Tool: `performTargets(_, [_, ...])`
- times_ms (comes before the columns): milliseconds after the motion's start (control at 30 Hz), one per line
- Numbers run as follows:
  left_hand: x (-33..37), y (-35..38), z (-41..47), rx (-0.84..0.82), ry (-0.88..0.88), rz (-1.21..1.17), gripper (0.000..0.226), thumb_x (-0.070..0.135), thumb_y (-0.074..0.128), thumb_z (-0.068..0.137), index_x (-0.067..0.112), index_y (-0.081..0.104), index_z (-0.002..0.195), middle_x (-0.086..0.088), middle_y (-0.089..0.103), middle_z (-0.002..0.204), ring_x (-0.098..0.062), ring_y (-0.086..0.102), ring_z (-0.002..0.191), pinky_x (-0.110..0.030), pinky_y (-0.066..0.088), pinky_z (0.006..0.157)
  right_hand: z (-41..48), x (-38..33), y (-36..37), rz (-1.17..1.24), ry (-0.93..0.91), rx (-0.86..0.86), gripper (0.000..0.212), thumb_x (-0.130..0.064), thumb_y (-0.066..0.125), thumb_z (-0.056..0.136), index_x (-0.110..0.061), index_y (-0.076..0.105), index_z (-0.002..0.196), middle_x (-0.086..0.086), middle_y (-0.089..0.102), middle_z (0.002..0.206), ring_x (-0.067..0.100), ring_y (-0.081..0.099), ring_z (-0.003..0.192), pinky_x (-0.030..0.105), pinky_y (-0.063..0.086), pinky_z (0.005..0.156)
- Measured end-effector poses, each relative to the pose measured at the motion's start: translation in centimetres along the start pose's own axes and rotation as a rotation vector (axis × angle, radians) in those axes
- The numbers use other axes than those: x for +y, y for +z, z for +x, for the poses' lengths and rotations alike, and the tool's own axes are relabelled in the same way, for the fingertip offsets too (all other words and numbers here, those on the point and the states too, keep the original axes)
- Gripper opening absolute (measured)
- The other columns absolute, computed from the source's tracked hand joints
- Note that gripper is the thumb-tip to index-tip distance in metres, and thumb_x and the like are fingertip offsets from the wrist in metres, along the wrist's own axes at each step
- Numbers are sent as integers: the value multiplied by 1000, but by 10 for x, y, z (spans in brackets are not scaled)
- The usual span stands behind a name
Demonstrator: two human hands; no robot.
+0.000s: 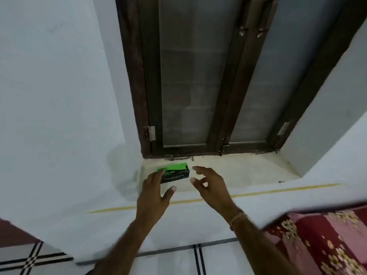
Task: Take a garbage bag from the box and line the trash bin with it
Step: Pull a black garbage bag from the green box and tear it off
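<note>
Sill: pale stone window ledge (238, 171), dark-framed window (198, 76) behind
Box: green-black garbage bag box (175, 172) on ledge
Left hand (153, 193): open wide, fingers over box
Right hand (208, 185): open wide, just beside box
Walls: white (49, 96)

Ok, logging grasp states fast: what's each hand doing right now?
Left hand: open, fingers over the garbage bag box on the window sill, not gripping it.
Right hand: open, empty, beside the box.

I reach both bare forearms forward; my left hand (154, 190) is spread, thumb out (fingertips partly hidden), and my right hand (208, 184) hangs with its fingers loosely curled and parted.
</note>
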State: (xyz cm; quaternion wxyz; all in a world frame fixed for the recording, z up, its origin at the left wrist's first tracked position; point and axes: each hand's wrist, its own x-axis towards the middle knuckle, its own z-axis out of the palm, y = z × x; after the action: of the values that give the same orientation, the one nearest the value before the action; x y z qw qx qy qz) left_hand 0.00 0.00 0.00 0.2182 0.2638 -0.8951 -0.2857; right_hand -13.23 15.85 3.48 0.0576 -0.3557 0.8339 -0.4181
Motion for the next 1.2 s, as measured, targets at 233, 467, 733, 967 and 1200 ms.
performTargets(233, [-41, 62, 73, -209, -172, 158, 81, 40, 73, 89, 19, 34, 158, -13, 38, 160, -34, 40, 143, -50, 53, 100, 83, 58, 46, -5, 220, -169, 61, -30, 71, 94, -16, 50, 150, 12, 61, 131, 24, 71, 96, 42, 59, 90])
performTargets(467, [-52, 77, 98, -210, -203, 92, 60, 27, 76, 88, 24, 55, 144, -7, 56, 132, -30, 55, 115, -38, 56, 82, 124, 97, 66, 103, 227, -333, 53, -27, 78, 85, -18, 63, 135, 10, 68, 116, 25, 68, 88, 48, 59, 89])
performTargets(733, [-50, 64, 101, -121, -198, -149, 52, 14, 79, 86, 12, 63, 135, 4, 56, 126, -14, 60, 109, -1, 44, 83, 133, 113, 41, 479, 279, -327, 37, -21, 86, 80, -4, 54, 88, 14, 66, 86, 19, 67, 75, 36, 56, 71])
performTargets(967, [-50, 57, 98, -62, -252, -322, 53, 18, 79, 82, 14, 65, 132, 1, 60, 121, -6, 64, 110, -15, 55, 87, 144, 130, 30, 317, 141, -219, 27, -6, 85, 77, -18, 75, 98, -2, 65, 105, 19, 62, 103, 30, 51, 86])
performTargets(1200, [-37, 62, 99, -26, -231, -320, 57, 5, 82, 82, 24, 61, 132, 7, 58, 122, 10, 59, 110, -10, 52, 86, 138, 120, 25, 336, -6, -302, 46, -14, 81, 84, -13, 68, 128, -1, 68, 115, 3, 64, 100, 12, 51, 80])
